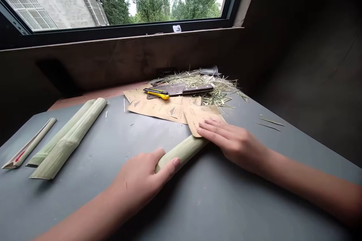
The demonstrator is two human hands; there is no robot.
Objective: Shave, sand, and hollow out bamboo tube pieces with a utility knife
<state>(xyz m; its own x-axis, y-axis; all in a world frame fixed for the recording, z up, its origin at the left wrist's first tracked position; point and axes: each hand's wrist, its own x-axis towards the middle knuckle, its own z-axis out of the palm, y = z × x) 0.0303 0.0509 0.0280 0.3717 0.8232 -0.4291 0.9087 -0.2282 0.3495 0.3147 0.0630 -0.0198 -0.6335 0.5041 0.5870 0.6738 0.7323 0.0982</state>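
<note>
A pale green length of split bamboo (185, 150) slants across the grey table in front of me. My left hand (143, 173) is closed around its near end, thumb along the top. At the far end, my right hand (233, 138) presses a brown printed piece of sandpaper (194, 116) onto the bamboo, fingers laid over the sheet. The sandpaper hides that end. Just beyond lie larger sandpaper sheets (152, 108), with a yellow utility knife (161, 95) and a dark-handled cleaver (195, 89) on top.
Two thick bamboo pieces (69, 135) lie side by side on the left, near a thinner bamboo strip (34, 141) with a red mark. A heap of bamboo shavings (220, 83) sits at the back of the table (113, 196). Thin slivers (270, 122) lie at right. A window (141, 26) is ahead.
</note>
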